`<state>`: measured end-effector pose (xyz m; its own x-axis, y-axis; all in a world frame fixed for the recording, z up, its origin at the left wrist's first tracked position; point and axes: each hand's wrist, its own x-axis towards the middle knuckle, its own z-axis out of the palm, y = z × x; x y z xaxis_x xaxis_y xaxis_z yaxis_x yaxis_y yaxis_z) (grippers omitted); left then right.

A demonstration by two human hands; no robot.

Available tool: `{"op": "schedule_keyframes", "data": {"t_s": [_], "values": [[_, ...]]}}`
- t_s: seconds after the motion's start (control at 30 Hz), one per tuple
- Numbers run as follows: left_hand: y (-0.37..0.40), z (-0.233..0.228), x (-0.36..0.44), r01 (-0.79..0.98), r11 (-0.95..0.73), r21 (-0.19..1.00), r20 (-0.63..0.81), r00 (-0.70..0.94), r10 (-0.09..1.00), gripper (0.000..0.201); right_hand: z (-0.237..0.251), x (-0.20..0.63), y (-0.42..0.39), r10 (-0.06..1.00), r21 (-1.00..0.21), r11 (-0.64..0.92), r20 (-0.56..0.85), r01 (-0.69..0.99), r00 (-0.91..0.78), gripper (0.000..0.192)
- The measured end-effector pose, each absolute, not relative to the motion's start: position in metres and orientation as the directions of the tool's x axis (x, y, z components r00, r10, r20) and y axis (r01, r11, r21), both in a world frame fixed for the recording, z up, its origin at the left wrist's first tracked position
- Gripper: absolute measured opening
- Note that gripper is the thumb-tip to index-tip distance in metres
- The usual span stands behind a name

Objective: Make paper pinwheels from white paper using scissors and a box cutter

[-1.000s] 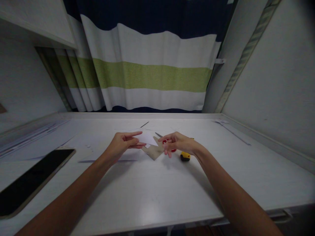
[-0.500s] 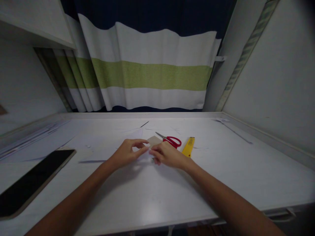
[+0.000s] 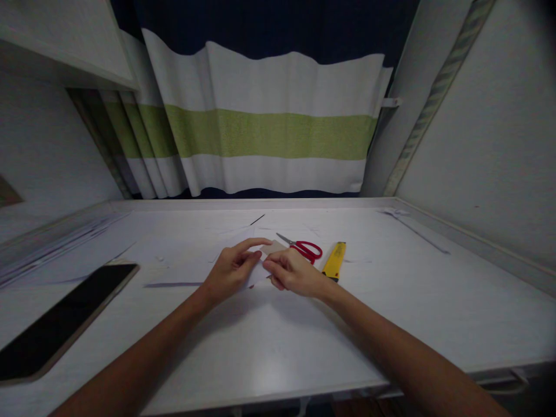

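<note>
My left hand (image 3: 232, 267) is closed, its index finger curved out over a small beige card (image 3: 273, 248) and its thumb bent in below. A white piece of paper (image 3: 259, 277) shows between my two hands, and the left fingers hold it. Beside it, my right hand (image 3: 292, 271) is curled in a pinch, thumb against forefinger, at the paper's right side. What lies right under those fingertips is hidden. Just behind my right hand lie red-handled scissors (image 3: 307, 250), partly covered. To its right rests a yellow utility knife (image 3: 334, 262).
A dark-screened phone (image 3: 65, 321) lies at the left front of the white table (image 3: 269, 359). Paper sheets (image 3: 65, 249) are stacked along the left side. A thin dark stick (image 3: 258, 219) lies at the back, a long thin strip (image 3: 417, 231) at the right. A striped curtain (image 3: 278, 133) hangs behind.
My left index finger has stretched further right over the beige card, and the left thumb has bent in. More white paper shows between my hands. The view has shifted slightly.
</note>
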<state>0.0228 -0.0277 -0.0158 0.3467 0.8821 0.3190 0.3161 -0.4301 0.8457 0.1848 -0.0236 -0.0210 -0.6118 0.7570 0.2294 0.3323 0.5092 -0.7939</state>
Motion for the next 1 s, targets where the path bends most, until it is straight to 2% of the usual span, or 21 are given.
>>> {"op": "schedule_keyframes", "data": {"t_s": [0.13,0.23,0.33,0.43,0.57,0.7,0.83,1.0], "values": [[-0.017,-0.015,0.018,0.188,-0.448,0.874,0.411,0.206,0.888,0.044,-0.014,0.19,-0.021,0.769,-0.773,0.518,0.233,0.366,-0.596,0.035],[-0.015,-0.015,0.019,0.102,-0.416,0.904,0.394,0.185,0.901,0.053,-0.013,0.19,-0.021,0.8,-0.708,0.552,0.301,0.44,-0.518,0.034],[-0.023,-0.017,0.027,0.124,-0.309,0.943,0.25,0.348,0.903,0.057,-0.017,0.186,-0.022,0.8,-0.656,0.585,0.369,0.477,-0.473,0.03],[-0.031,-0.021,0.033,0.076,-0.2,0.977,0.136,0.5,0.855,0.062,-0.022,0.183,-0.021,0.794,-0.658,0.594,0.39,0.462,-0.466,0.028],[-0.032,-0.022,0.03,0.039,-0.132,0.991,0.082,0.605,0.792,0.053,-0.025,0.186,-0.014,0.804,-0.784,0.514,0.3,0.347,-0.514,0.029],[-0.028,-0.022,0.023,0.025,-0.104,0.994,0.059,0.685,0.726,0.035,-0.024,0.193,-0.007,0.799,-0.899,0.383,0.206,0.214,-0.565,0.032],[-0.028,-0.019,0.02,0.054,-0.053,0.997,-0.005,0.75,0.662,0.026,-0.025,0.196,-0.005,0.8,-0.915,0.357,0.197,0.186,-0.567,0.031],[-0.03,-0.015,0.014,0.065,-0.027,0.997,-0.035,0.792,0.609,0.028,-0.024,0.202,0.0,0.827,-0.905,0.36,0.197,0.227,-0.527,0.03]]}}
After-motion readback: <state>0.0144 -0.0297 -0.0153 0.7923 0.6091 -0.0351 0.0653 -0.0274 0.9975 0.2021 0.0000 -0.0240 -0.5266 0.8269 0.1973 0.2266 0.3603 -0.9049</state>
